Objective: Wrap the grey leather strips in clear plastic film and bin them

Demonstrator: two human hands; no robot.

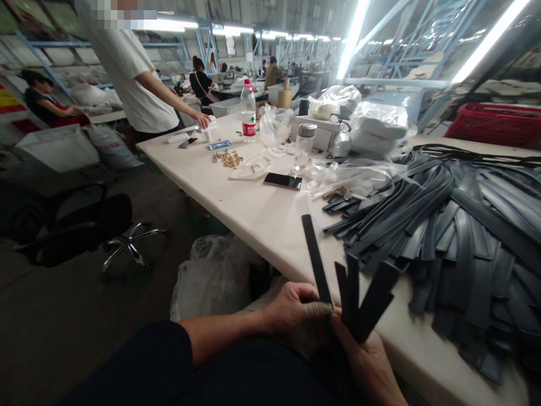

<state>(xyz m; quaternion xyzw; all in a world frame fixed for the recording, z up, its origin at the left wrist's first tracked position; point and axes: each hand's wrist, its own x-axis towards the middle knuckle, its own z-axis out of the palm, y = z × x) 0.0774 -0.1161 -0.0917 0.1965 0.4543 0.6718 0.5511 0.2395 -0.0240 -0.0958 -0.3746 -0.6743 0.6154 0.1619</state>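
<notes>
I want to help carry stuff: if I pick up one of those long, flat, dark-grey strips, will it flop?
Probably bendy: the long, flat, dark-grey strips curve over each other. Maybe not totally limp, since the flat black strips stick up from the right hand without drooping. Possibly slippery too, because the grey ones look shiny.

Definitely a factory floor, or a big workshop at the very least. Dark flat straps [477,225] are piled in bulk across the right side of the worktop [262,220], and loose brass- and silver-coloured metal bits [231,160] are heaped just inside its left edge — not exactly stuff kept around at home. The long hall is lit by rows of tube lights [354,36], with blue metal framing [414,82] run underneath. Seated people [202,82] can be spotted farther back, and a big white bin [63,149] is parked beyond the far left corner.
</notes>
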